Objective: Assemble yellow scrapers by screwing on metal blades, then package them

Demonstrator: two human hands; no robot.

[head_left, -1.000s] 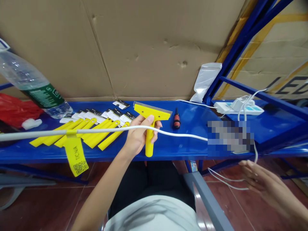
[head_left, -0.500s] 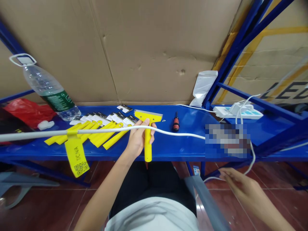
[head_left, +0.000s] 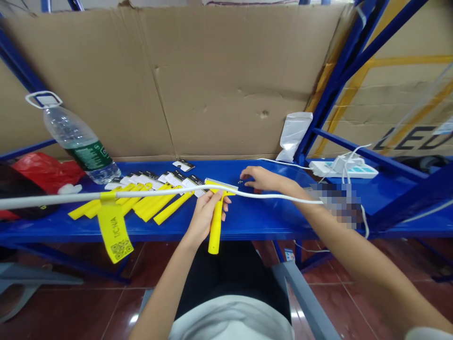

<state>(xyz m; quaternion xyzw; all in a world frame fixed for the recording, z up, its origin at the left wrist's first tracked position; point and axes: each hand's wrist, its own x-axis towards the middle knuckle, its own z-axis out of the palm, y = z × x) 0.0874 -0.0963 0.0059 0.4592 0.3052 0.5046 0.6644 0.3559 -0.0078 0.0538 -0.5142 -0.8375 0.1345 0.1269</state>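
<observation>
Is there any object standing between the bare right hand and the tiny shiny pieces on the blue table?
Nothing visible: the right hand is close beside the tiny shiny pieces.

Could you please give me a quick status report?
Left grip closed on yellow scraper. Right grip open beside tiny pieces. White cable crossing view in front of scraper.

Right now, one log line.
left hand: grips yellow scraper | right hand: open beside small metal bits | yellow handles: lying on blue shelf
</observation>
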